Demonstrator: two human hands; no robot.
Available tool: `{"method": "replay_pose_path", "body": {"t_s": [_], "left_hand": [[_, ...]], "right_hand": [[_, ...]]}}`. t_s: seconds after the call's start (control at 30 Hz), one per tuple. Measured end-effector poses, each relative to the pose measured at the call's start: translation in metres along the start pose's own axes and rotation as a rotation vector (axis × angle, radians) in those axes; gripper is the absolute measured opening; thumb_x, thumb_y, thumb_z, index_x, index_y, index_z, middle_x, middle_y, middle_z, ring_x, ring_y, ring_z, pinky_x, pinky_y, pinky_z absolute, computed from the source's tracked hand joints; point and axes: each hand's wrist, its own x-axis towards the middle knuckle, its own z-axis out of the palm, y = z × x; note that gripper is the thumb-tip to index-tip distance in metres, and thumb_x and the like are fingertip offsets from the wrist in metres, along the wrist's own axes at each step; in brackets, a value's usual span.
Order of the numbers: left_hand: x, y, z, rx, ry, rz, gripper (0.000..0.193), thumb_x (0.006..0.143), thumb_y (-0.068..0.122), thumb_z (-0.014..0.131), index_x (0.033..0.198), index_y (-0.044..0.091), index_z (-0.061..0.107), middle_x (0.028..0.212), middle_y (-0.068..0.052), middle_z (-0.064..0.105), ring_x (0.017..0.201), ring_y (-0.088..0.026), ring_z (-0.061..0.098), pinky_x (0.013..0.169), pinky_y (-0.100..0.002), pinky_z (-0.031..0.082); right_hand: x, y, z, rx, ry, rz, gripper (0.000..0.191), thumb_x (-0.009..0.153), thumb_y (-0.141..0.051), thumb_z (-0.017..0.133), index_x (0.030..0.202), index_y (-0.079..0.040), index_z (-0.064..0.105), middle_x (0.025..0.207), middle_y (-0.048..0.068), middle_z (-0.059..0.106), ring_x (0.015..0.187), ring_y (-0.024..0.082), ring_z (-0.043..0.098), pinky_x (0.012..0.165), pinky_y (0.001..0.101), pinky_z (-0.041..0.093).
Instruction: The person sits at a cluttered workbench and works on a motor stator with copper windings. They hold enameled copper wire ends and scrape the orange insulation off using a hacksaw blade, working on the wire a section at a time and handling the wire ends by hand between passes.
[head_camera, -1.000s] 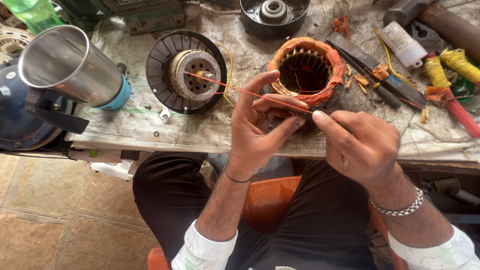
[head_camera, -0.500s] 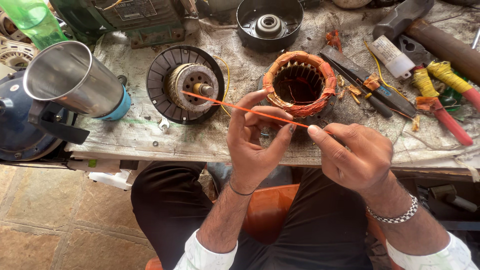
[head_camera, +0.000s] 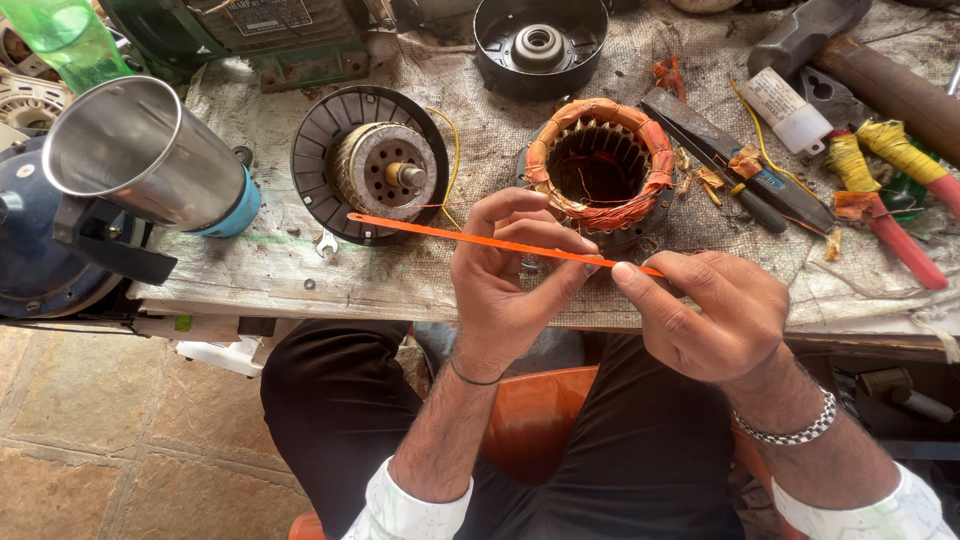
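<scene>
Where cloth-covered surface (head_camera: 300, 270) meets tiled floor (head_camera: 110, 440): orange strip (head_camera: 470, 237), pinched.
Left hand (head_camera: 510, 275) and right hand (head_camera: 715, 315) fingers grip it; wound stator (head_camera: 600, 165) just beyond fingertips, rotor (head_camera: 375, 170) beyond its free end.

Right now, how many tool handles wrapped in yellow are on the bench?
2. Both lie at the bench's right end: one yellow-wrapped handle with a red grip below it, the other yellow-wrapped handle just right of it. More may be hidden beyond the frame's edge.
</scene>
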Motion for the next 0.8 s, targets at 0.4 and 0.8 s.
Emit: {"method": "replay_pose_path", "body": {"t_s": [0.4, 0.8], "left_hand": [[0.0018, 0.0068, 0.0000, -0.063, -0.018, -0.161, 0.054, 0.097, -0.005, 0.074, 0.140, 0.004, 0.044, 0.108, -0.012, 0.075, 0.104, -0.016, 0.075, 0.090, -0.027, 0.065], [-0.0003, 0.0023, 0.0001, -0.068, 0.023, -0.152, 0.041, 0.099, -0.004, 0.076, 0.124, 0.006, 0.046, 0.100, -0.013, 0.074, 0.096, -0.013, 0.072, 0.085, -0.023, 0.060]], "right_hand": [[-0.0014, -0.0024, 0.0013, -0.019, -0.022, 0.023, 0.037, 0.088, 0.010, 0.076, 0.120, -0.009, 0.074, 0.096, 0.009, 0.071, 0.078, 0.021, 0.070, 0.066, 0.0349, 0.056], [-0.0039, -0.0034, 0.0003, -0.010, -0.071, 0.055, 0.044, 0.083, 0.010, 0.075, 0.123, -0.008, 0.074, 0.098, 0.010, 0.071, 0.077, 0.023, 0.068, 0.066, 0.0365, 0.055]]}}
